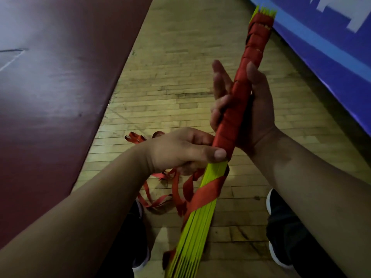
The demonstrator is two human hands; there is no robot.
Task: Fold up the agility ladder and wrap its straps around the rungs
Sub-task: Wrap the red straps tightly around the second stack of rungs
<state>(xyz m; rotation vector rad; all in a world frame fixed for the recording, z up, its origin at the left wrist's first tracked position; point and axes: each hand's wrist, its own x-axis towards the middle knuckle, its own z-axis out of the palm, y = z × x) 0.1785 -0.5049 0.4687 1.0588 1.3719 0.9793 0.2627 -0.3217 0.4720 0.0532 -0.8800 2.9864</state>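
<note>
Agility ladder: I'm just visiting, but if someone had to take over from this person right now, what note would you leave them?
Left hand: grips the bundle at the lower edge of the wrapping, thumb pressing the strap down.
Right hand: holds the wrapped part higher up.
The yellow rungs are stacked in one bundle, slanting up and away from the feet.
Done: ladder folded; the red wrap covers the upper part.
Left: the lower rungs are bare but for one slack turn. The loose straps trail onto the wooden floor and need winding on.
</note>
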